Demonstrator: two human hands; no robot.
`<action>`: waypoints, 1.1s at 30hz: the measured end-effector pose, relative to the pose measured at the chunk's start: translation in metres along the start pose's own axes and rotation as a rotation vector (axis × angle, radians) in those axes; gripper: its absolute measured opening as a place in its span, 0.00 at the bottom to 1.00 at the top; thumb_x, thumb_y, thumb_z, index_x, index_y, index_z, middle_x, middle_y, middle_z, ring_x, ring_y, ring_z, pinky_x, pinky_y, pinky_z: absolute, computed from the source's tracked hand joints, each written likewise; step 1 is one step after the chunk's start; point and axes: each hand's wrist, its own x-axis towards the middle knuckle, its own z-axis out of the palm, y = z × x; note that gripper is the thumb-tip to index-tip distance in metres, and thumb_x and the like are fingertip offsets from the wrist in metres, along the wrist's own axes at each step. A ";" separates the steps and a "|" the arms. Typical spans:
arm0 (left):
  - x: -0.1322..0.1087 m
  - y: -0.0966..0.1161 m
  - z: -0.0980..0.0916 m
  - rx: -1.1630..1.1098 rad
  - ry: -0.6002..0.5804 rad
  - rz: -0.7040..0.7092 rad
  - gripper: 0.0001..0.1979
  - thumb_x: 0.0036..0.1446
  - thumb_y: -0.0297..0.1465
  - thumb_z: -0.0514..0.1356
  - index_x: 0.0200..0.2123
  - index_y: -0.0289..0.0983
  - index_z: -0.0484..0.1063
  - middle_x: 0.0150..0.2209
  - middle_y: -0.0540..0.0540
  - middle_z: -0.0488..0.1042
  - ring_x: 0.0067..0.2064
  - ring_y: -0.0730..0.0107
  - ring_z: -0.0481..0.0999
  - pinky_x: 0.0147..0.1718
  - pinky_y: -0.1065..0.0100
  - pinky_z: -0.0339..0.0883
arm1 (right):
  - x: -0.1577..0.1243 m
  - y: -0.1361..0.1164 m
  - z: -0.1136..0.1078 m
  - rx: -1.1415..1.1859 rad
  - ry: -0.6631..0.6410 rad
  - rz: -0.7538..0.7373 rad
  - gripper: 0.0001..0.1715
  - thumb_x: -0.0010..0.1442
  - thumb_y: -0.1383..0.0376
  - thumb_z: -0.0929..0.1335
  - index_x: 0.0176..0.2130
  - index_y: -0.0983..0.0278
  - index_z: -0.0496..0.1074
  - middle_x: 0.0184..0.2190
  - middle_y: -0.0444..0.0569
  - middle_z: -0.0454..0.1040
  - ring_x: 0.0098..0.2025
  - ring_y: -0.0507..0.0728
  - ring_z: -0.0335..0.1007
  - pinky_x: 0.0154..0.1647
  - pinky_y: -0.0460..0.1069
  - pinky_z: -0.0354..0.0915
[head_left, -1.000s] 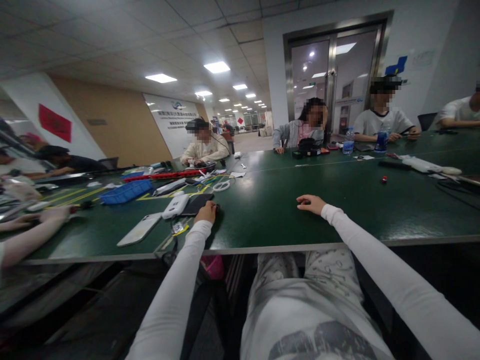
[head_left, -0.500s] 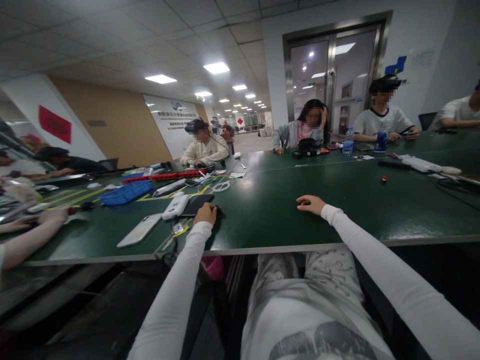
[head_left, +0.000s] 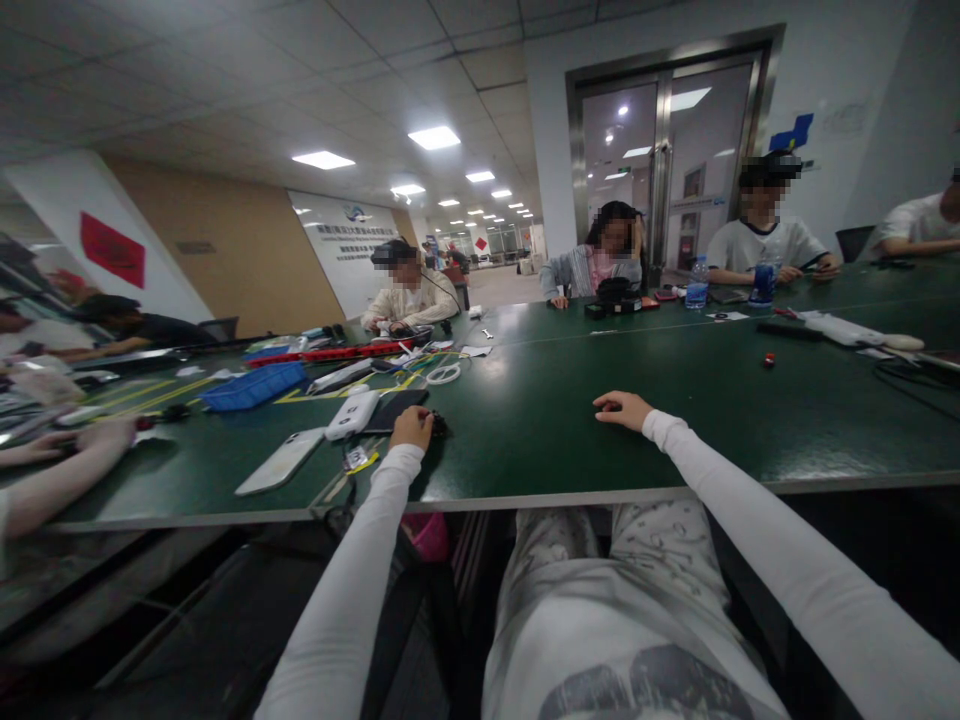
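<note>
On the green table (head_left: 540, 440), my left hand (head_left: 411, 430) rests with its fingers curled against a small black object (head_left: 439, 425), whose kind I cannot make out. The hand hides part of it. Just beyond that hand lies a flat black pad or notebook (head_left: 395, 408). A white device with a dark lens-like spot (head_left: 352, 412) and a white phone (head_left: 281, 462) are to its left. Small clear packets with a yellow strip (head_left: 361, 458) sit by my left wrist. My right hand (head_left: 624, 410) lies on the tabletop, fingers loosely extended and apart, holding nothing.
A blue basket (head_left: 251, 387), a coiled white cable (head_left: 442, 374) and a red rail-like strip (head_left: 337, 352) lie farther left. A small red item (head_left: 769, 360) is at right. Another person's arm (head_left: 75, 465) reaches in at far left. Several people sit around the table.
The fingers of my left hand have shifted slightly, and more of the small black object shows beside them. My right hand stays in place. A person across the table has lowered their head a little.
</note>
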 end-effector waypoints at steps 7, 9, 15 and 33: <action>0.003 -0.005 0.005 0.014 0.002 0.019 0.11 0.48 0.34 0.50 0.33 0.34 0.65 0.34 0.43 0.67 0.40 0.64 0.66 0.41 0.63 0.58 | 0.001 0.003 0.001 -0.016 0.001 0.003 0.23 0.44 0.57 0.68 0.41 0.62 0.68 0.34 0.48 0.70 0.38 0.54 0.65 0.43 0.52 0.60; 0.003 -0.006 0.005 0.017 -0.001 0.029 0.11 0.48 0.34 0.50 0.33 0.34 0.65 0.33 0.43 0.67 0.39 0.64 0.65 0.41 0.63 0.58 | 0.001 0.002 0.001 -0.015 -0.003 0.001 0.23 0.44 0.57 0.68 0.41 0.62 0.68 0.34 0.48 0.70 0.38 0.54 0.65 0.43 0.52 0.60; 0.004 -0.008 0.007 0.025 -0.007 0.047 0.12 0.48 0.34 0.50 0.33 0.34 0.65 0.33 0.43 0.67 0.40 0.64 0.65 0.41 0.63 0.58 | 0.000 0.000 0.000 -0.014 -0.012 0.005 0.23 0.44 0.57 0.68 0.41 0.63 0.68 0.34 0.48 0.70 0.39 0.54 0.65 0.43 0.52 0.60; 0.003 -0.002 0.004 0.036 -0.041 0.054 0.11 0.48 0.34 0.50 0.33 0.34 0.66 0.33 0.43 0.68 0.39 0.64 0.66 0.41 0.63 0.58 | 0.002 0.003 0.001 -0.032 0.001 -0.020 0.22 0.44 0.57 0.67 0.41 0.62 0.68 0.34 0.48 0.70 0.38 0.54 0.65 0.43 0.51 0.60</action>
